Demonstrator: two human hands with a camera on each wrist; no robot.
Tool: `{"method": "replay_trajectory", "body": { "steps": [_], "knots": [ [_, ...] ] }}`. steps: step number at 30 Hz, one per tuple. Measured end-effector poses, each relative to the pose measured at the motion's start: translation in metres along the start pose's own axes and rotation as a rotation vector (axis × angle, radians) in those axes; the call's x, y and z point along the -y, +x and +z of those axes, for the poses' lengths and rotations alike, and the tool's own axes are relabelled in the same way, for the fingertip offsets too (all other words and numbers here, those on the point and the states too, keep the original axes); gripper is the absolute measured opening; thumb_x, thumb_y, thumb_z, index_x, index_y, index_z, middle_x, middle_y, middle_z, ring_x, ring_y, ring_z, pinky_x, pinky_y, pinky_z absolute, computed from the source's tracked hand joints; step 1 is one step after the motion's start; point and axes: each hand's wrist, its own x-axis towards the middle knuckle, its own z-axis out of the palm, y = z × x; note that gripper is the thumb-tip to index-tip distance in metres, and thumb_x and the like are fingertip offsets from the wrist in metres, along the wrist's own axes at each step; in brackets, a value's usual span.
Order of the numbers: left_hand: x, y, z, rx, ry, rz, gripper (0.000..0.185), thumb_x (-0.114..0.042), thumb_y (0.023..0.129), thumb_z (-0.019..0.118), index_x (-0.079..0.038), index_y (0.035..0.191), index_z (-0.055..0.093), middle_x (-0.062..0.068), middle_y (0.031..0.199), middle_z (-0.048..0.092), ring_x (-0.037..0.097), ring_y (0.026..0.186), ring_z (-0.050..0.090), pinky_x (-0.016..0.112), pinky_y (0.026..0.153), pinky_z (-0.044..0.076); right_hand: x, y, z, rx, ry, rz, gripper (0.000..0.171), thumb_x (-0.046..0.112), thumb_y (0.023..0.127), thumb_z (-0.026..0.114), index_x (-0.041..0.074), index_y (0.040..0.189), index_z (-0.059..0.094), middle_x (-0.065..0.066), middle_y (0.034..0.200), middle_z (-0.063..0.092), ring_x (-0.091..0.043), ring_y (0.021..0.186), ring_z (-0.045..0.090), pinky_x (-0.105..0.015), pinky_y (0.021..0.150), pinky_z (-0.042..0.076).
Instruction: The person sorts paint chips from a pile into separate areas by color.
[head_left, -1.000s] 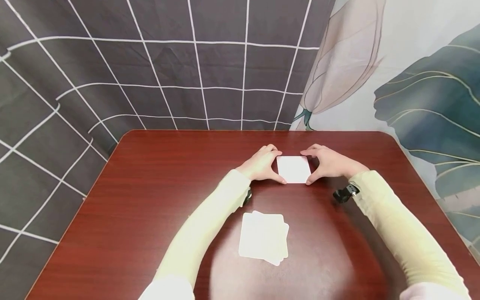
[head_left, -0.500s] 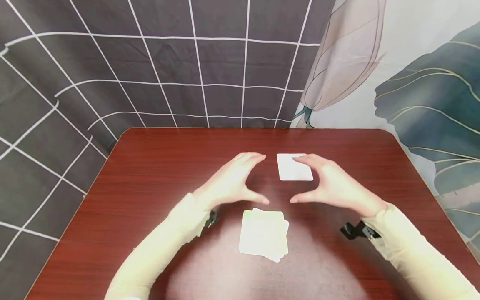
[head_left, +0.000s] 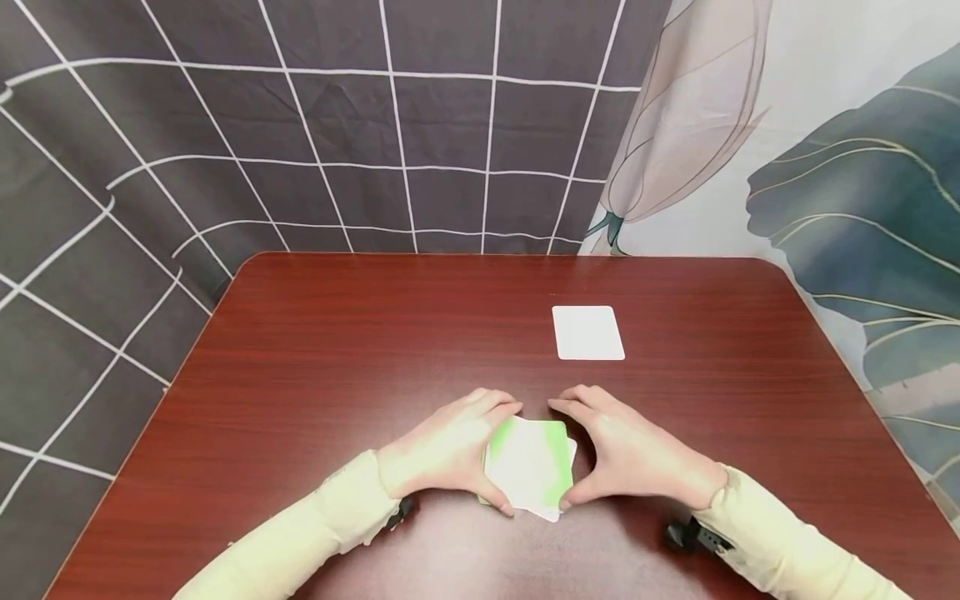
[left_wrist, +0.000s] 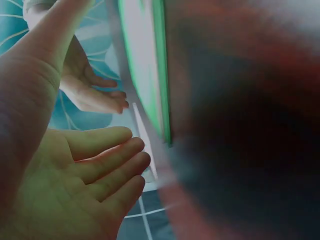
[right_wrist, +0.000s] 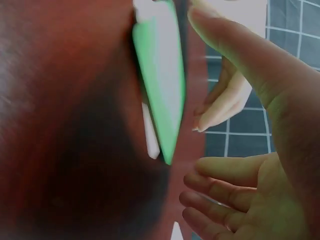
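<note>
Card stack (head_left: 528, 462), green-edged: on table (head_left: 337, 333), between left hand (head_left: 453, 446) and right hand (head_left: 633, 450), fingers of both set wide; contact unclear. White card (head_left: 588, 333): single, flat, farther back.

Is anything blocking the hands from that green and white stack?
Nothing visible. The left hand and right hand are at the stack's two sides; the lone white square lies farther back, not between.

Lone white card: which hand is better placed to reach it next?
The right hand, probably: it lies nearer the lone white card; the left hand sits farther left. Both flank the card pile.
</note>
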Motion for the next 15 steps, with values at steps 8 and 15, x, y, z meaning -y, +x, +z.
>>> {"method": "replay_trajectory", "body": {
  "steps": [8, 15],
  "knots": [
    [0.001, -0.003, 0.009, 0.039, -0.067, -0.033, 0.108, -0.053, 0.055, 0.097, -0.003, 0.141, 0.056, 0.003, 0.132, 0.051, 0.017, 0.121, 0.049, 0.026, 0.099, 0.046, -0.001, -0.004, 0.015, -0.026, -0.048, -0.078, 0.097, 0.055, 0.045, 0.098, 0.005, 0.122, 0.066, 0.004, 0.111, 0.053, -0.012, 0.1, 0.046, -0.029, 0.085, 0.05],
    [0.002, -0.004, 0.01, 0.027, -0.075, -0.017, 0.109, -0.053, 0.055, 0.097, -0.001, 0.141, 0.056, 0.004, 0.131, 0.051, 0.017, 0.119, 0.049, 0.025, 0.101, 0.044, -0.003, -0.006, 0.014, -0.029, -0.013, -0.072, 0.09, 0.048, 0.046, 0.098, 0.008, 0.121, 0.068, 0.006, 0.11, 0.052, -0.01, 0.1, 0.044, -0.027, 0.084, 0.049]
  ]
}}
